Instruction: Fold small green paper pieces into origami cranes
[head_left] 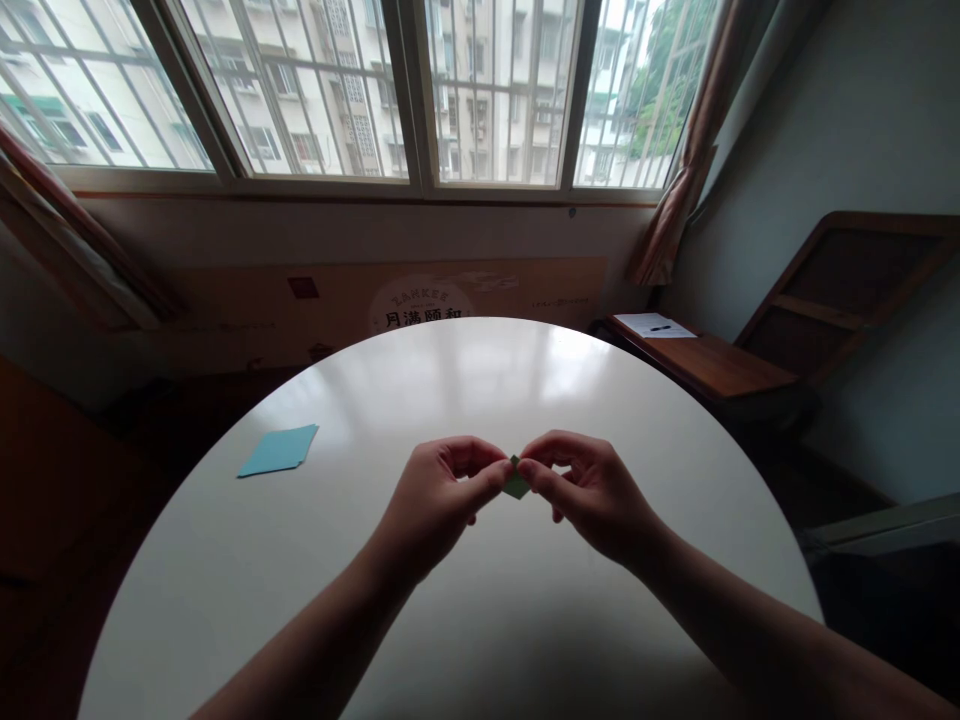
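Between my two hands is a small green piece of folded paper, held up over the white round table. The thumb and fingertips of my left hand pinch its left side. My right hand grips the right side the same way, its thumb close to the other thumb. The paper's lower end comes to a point below the thumbs, and much of the rest is hidden behind the fingers.
On the left part of the table lies a stack of light blue paper squares. Beyond the right edge, a wooden chair bears a white sheet with a dark pen. A barred window is behind the table.
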